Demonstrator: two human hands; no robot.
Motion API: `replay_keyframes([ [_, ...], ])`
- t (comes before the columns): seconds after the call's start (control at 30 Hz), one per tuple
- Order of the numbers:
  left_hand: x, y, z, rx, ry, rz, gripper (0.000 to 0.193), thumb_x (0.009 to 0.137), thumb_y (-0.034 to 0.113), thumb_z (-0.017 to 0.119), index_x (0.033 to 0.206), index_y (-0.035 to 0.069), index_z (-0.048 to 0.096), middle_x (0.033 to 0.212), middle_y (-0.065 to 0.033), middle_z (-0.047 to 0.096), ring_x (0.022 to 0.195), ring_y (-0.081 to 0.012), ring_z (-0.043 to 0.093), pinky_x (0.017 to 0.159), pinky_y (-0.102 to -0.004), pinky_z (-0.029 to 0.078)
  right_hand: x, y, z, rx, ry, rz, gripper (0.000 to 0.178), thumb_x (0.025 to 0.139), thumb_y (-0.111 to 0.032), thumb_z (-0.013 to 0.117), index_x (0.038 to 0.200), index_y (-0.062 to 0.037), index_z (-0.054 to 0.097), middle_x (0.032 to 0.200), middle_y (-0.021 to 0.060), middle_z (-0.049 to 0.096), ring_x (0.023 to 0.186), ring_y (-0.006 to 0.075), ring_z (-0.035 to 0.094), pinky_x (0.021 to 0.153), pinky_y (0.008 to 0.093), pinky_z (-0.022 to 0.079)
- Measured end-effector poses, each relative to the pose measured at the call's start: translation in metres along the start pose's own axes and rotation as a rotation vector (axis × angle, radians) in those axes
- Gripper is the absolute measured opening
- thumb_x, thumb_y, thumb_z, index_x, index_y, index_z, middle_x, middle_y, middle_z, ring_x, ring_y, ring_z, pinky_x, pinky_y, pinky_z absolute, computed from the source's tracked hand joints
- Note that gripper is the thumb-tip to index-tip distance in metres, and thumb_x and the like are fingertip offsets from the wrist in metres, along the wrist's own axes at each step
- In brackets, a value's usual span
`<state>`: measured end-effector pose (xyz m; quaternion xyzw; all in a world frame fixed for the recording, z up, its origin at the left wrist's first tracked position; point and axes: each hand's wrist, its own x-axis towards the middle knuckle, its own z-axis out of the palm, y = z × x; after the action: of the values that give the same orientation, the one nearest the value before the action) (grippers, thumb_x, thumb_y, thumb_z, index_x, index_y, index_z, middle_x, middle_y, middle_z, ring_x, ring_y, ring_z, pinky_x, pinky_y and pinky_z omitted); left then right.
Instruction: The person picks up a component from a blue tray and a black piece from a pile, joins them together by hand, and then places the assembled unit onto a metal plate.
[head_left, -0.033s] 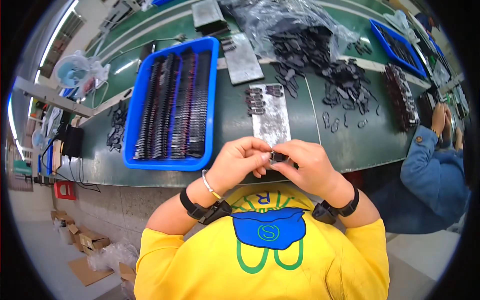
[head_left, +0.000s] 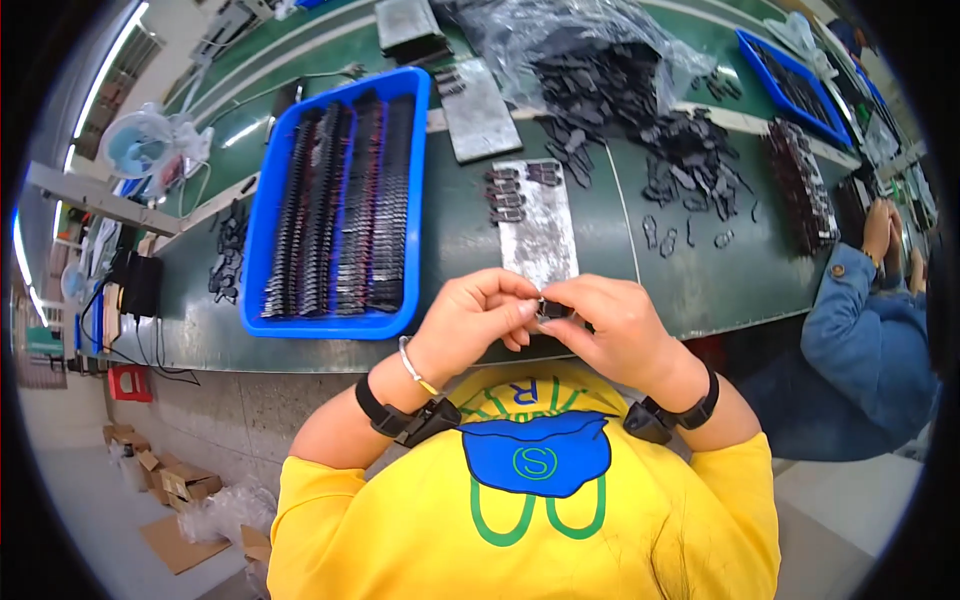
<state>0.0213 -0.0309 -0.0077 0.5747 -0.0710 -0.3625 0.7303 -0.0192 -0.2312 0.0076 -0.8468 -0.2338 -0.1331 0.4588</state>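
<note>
Both my hands meet at the near edge of the green table, in front of a silvery metal plate (head_left: pixel 545 245). Between their fingertips is a small black part (head_left: pixel 551 309), mostly covered by the fingers. My left hand (head_left: pixel 478 318) pinches its left side with thumb and forefinger. On the other side, my right hand (head_left: pixel 612 322) is closed around it. Several small black clip-like pieces (head_left: pixel 508 200) lie in a column at the plate's far left, with a few more beside them at its far right corner.
Left of the plate stands a blue tray (head_left: pixel 420 200) packed with rows of black pieces. A second metal plate (head_left: pixel 482 125) lies beyond. Loose black parts (head_left: pixel 690 165) are heaped at right, spilling from a clear plastic bag (head_left: pixel 500 40). A co-worker's blue sleeve (head_left: pixel 850 320) is at far right.
The table and its contents sit slightly further left and higher in the picture. Both hands keep their pinch on the small black part.
</note>
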Motion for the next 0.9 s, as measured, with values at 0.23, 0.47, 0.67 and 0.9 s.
replay_keyframes([
  [0.23, -0.003, 0.001, 0.009, 0.12, 0.036, 0.022, 0.012, 0.088, 0.004, 0.064, 0.099, 0.0, 0.065, 0.083, -0.0054, 0.067, 0.069, -0.0107, 0.063, 0.063, -0.0231, 0.053, -0.011, 0.007, -0.002, -0.067, -0.019, -0.083, 0.025, 0.069, -0.004, 0.076, 0.091, -0.0018, 0.063, 0.075, 0.0108, 0.064, 0.063, 0.0255, 0.064, 0.054, 0.0321, 0.05],
  [0.47, -0.005, 0.001, 0.013, 0.731, 0.067, 0.491, 0.012, 0.079, -0.001, 0.07, 0.09, 0.003, 0.068, 0.09, -0.0072, 0.066, 0.079, -0.0146, 0.063, 0.065, -0.0254, 0.051, -0.019, 0.008, -0.001, -0.104, 0.013, -0.08, 0.026, 0.068, -0.003, 0.076, 0.091, -0.0021, 0.064, 0.073, 0.0093, 0.063, 0.061, 0.0247, 0.063, 0.053, 0.0318, 0.049],
  [0.67, -0.003, 0.001, 0.016, 0.954, 0.069, 0.786, 0.018, 0.073, -0.002, 0.071, 0.09, 0.005, 0.067, 0.091, -0.0099, 0.063, 0.078, -0.0231, 0.064, 0.066, -0.0283, 0.051, -0.018, 0.014, -0.002, -0.101, 0.063, -0.151, 0.026, 0.067, -0.002, 0.076, 0.091, -0.0016, 0.066, 0.075, 0.0089, 0.064, 0.061, 0.0242, 0.063, 0.052, 0.0309, 0.05],
  [0.9, -0.003, -0.005, 0.01, 0.793, 0.039, 0.688, 0.019, 0.078, -0.003, 0.07, 0.096, 0.003, 0.068, 0.095, -0.0095, 0.065, 0.084, -0.0169, 0.064, 0.069, -0.0254, 0.053, -0.021, 0.017, -0.005, -0.067, 0.115, -0.243, 0.024, 0.066, -0.001, 0.076, 0.089, -0.0016, 0.067, 0.077, 0.0092, 0.065, 0.062, 0.0234, 0.064, 0.052, 0.0305, 0.051],
])
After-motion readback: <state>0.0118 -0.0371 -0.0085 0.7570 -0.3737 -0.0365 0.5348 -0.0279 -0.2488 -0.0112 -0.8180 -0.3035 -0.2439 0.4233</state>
